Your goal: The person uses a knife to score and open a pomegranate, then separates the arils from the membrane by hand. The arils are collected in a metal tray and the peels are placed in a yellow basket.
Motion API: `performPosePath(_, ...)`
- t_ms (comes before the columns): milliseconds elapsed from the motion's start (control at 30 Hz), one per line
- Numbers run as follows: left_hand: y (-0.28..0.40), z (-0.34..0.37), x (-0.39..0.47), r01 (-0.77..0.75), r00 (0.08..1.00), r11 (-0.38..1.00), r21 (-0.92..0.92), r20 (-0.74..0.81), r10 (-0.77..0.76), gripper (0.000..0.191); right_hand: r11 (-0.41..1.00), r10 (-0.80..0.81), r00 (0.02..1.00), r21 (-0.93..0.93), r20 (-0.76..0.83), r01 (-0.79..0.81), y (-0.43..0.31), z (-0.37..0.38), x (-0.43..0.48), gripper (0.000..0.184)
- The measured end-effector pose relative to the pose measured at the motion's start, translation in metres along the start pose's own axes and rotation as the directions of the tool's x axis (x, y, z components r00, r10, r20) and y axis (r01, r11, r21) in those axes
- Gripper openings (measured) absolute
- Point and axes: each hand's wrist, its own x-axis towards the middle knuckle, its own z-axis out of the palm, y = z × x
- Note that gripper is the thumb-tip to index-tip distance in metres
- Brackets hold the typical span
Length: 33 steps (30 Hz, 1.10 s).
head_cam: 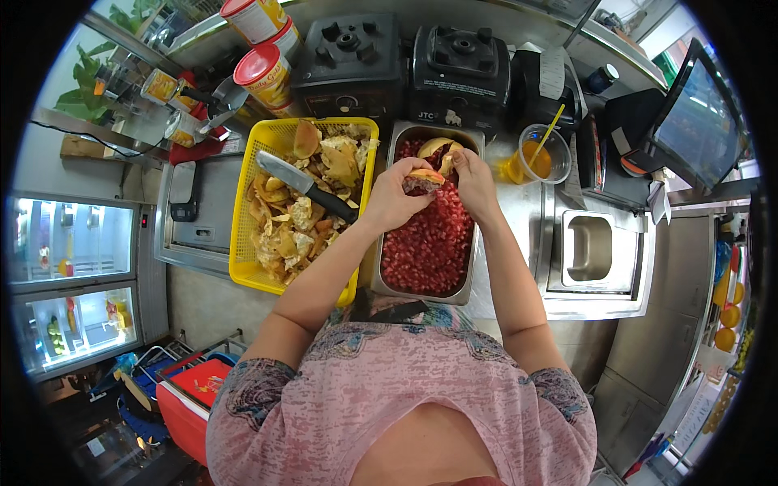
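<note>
My left hand (398, 194) grips a piece of pomegranate (423, 179), its rind upward and red seeds on its cut side. Between the fingers of my right hand (473, 182) is a smaller pale piece of pomegranate rind (447, 164). Both hands are over a deep steel pan (479, 143) filled with loose red pomegranate seeds (425, 255). Another pomegranate chunk (434, 147) lies at the pan's far end. To the left, a yellow plastic basket (243, 267) holds torn rinds and membrane (292, 237). A knife with a black handle (307, 185) rests across them.
Two black blender bases (349, 67) (460, 79) stand behind the pan. Right of it is a plastic cup (541, 158) of orange drink with a yellow straw. A steel insert (586, 249), a monitor (699, 115), a small scale (184, 194) and stacked cans (264, 73) surround the counter.
</note>
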Motion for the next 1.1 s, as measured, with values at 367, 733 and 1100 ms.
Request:
performPosePath(367, 0.001, 0.000, -0.005, -0.473, 0.811, 0.649, 0.596, 0.005, 0.585, 0.039, 0.928, 0.145, 0.987, 0.338, 0.062, -0.158, 0.020, 0.024, 0.036, 0.030)
performPosePath(733, -0.025, 0.007, -0.017, -0.022, 0.993, 0.979, -0.203, -0.114, -0.001, 0.055, 0.937, -0.086, 0.981, 0.320, -0.172, 0.139, -0.075, 0.022, 0.024, 0.017)
performPosePath(1100, -0.008, -0.010, -0.015, 0.047, 0.995, 0.952, -0.303, -0.067, -0.070, 0.054, 0.995, -0.100, 0.993, -0.010, 0.055, 0.101, -0.065, -0.004, 0.006, 0.022)
